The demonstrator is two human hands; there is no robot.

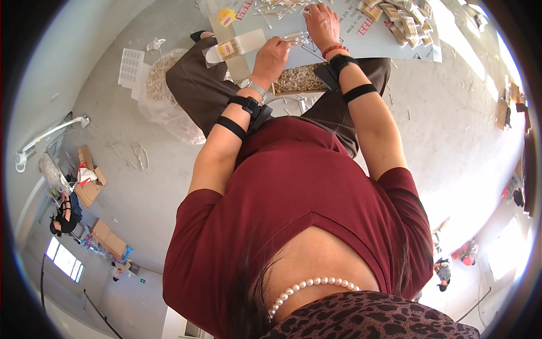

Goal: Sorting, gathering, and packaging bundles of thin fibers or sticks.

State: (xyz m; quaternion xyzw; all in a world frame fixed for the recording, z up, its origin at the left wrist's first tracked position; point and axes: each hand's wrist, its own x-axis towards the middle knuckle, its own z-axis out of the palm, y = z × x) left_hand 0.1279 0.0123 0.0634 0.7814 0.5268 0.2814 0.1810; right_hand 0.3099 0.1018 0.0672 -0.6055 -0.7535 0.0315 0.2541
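Note:
My left hand [270, 59] is closed around a small bundle of cotton swabs [294, 39], whose tips stick out to the right over the grey printed board [339, 48]. My right hand [322, 27] is just above and to the right, fingers bent together beside a loose heap of cotton swabs [279, 8]. What its fingertips pinch is too small to make out. Left of my left hand, a row of cotton swabs [246, 43] lies with a yellow-and-white label card [228, 50] on a pale rounded strip. More yellow cards [227, 17] lie farther up the board.
Filled cotton swab packs [411, 27] are piled at the board's far right. Below its near edge, between my knees, stands a box of loose cotton swabs [298, 79]. A clear bag of swabs [164, 85] sits on the floor at left, beside a printed sheet [131, 66].

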